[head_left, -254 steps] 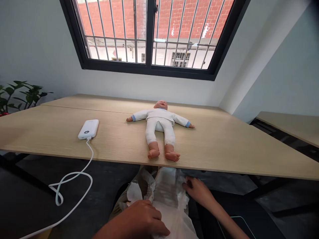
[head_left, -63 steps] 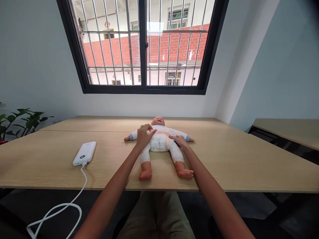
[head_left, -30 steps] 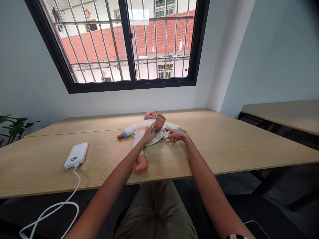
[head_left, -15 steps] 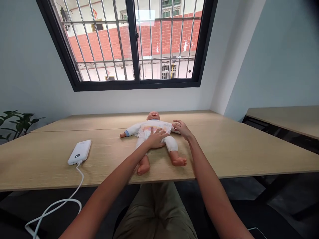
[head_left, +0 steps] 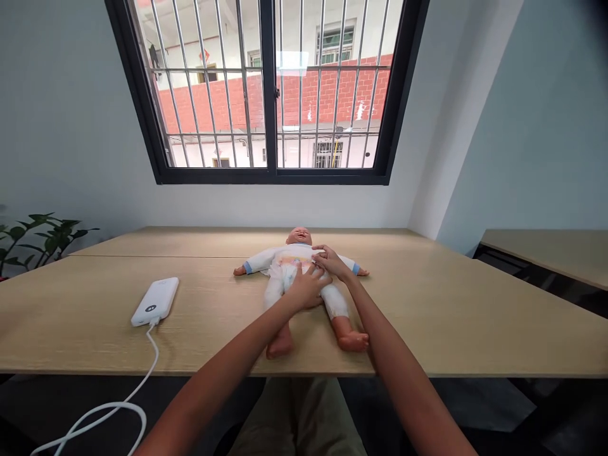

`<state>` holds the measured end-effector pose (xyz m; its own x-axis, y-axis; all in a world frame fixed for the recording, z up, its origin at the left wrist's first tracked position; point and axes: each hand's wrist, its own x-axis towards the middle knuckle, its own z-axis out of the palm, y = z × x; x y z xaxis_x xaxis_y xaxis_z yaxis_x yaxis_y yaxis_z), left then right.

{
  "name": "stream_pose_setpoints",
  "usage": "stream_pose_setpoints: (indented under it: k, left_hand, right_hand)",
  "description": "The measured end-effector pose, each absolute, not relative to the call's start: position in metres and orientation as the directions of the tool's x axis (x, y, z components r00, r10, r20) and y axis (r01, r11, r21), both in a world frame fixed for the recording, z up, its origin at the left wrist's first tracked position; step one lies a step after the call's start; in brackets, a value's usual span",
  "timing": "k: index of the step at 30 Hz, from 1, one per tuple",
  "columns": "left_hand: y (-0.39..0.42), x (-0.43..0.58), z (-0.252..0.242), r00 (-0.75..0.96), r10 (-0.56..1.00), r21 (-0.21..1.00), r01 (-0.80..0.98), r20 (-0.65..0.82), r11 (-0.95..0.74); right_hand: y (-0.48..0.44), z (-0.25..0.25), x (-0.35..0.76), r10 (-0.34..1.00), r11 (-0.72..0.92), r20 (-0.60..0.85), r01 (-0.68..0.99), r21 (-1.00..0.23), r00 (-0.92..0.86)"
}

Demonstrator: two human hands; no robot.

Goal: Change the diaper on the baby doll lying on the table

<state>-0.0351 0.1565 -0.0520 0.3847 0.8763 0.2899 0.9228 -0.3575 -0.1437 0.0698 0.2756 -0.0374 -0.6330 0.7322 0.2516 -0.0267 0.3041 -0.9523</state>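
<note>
A baby doll [head_left: 288,258] in a white outfit with blue cuffs lies on its back on the wooden table [head_left: 209,342], head toward the window, arms spread and bare feet toward me. My left hand [head_left: 308,288] rests on the doll's lower belly and hip, fingers spread. Over the doll's chest and side, my right hand [head_left: 331,261] is bent with thumb and index finger near each other at the shirt; whether they pinch cloth is too small to tell.
A white power bank [head_left: 156,301] with a white cable [head_left: 156,354] lies on the table at the left. Leaves of a plant [head_left: 52,237] show beyond the left edge. Behind the table is a barred window [head_left: 272,174]; another table [head_left: 546,253] stands at the right.
My right hand has moved left from the doll's arm onto its torso, nearer my left hand. My left hand stays on the doll's lower body. The camera view has tilted up slightly.
</note>
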Motion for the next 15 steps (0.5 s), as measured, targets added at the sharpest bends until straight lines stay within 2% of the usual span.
stream_pose_setpoints:
  k: [4,11,15]
  left_hand:
    - [0.138,-0.026,-0.051,0.319,0.888,-0.165,0.946,0.331,-0.279]
    - [0.131,-0.033,-0.056,0.398,0.866,-0.184,0.916,0.304,-0.357]
    - [0.132,-0.034,-0.060,0.416,0.853,-0.167,0.909,0.316,-0.382]
  right_hand:
    - [0.278,-0.037,0.068,0.718,0.311,0.244,-0.012,-0.950,-0.652]
    - [0.275,-0.043,0.053,0.740,0.406,0.301,0.043,-0.913,-0.602]
    - [0.274,-0.049,0.043,0.771,0.402,0.299,0.065,-0.913,-0.563]
